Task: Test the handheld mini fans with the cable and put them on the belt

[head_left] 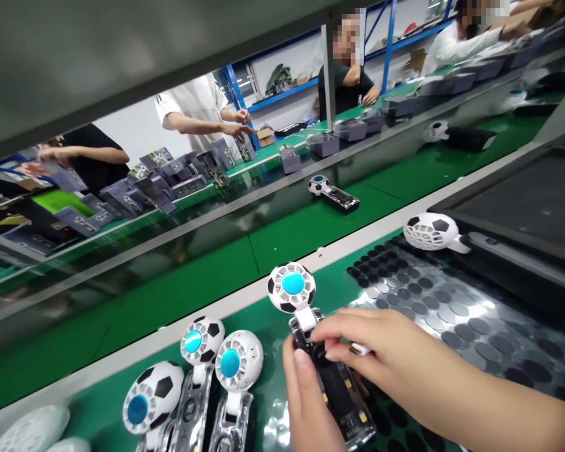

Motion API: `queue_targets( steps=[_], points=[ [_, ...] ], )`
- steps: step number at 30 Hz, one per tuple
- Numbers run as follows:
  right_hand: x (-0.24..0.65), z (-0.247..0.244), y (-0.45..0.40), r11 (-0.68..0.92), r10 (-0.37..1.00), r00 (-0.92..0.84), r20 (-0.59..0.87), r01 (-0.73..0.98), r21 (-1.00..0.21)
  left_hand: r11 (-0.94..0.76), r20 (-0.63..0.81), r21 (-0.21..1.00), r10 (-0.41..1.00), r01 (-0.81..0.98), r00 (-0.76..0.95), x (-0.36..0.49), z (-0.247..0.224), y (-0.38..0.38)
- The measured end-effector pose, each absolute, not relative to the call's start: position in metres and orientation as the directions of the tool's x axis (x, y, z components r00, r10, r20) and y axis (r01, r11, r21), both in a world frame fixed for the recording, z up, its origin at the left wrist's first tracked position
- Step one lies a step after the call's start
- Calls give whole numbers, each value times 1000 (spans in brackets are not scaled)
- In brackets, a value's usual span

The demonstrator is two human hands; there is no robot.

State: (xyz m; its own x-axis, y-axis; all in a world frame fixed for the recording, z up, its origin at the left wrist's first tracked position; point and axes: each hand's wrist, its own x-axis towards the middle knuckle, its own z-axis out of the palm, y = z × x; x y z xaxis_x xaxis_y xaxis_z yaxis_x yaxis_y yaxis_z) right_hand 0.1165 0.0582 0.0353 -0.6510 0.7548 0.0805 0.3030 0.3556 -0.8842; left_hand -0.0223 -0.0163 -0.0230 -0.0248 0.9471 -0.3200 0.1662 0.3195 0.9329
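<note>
The right hand (381, 355) hides the fan's handle (332, 383); co-workers' faces blurred.

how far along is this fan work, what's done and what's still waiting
Looks done: two football fans lie out on the green conveyor belt. In hand: the left hand and right hand both grip one fan by its clear handle, working near its neck. Apparently left: three fans beside the left hand and one by the sticker sheet.
</note>
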Motion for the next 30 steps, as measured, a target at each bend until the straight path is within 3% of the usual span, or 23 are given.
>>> queue_targets(
  steps=[6,14,21,30],
  points=[
    [118,35,58,453,712,-688,140,298,-840,392,-386,919,884,-30,-265,-3,-14,-19],
    [114,31,53,422,747,-660,79,380,-823,401,-387,916,880,-5,-274,-3,-18,-19],
    [114,30,55,541,664,-719,206,271,-796,384,-376,923,883,-29,-279,-1,-15,-18],
    [113,34,56,590,629,-763,152,340,-732,310,-312,949,894,-59,-320,0,-11,-16]
  ],
)
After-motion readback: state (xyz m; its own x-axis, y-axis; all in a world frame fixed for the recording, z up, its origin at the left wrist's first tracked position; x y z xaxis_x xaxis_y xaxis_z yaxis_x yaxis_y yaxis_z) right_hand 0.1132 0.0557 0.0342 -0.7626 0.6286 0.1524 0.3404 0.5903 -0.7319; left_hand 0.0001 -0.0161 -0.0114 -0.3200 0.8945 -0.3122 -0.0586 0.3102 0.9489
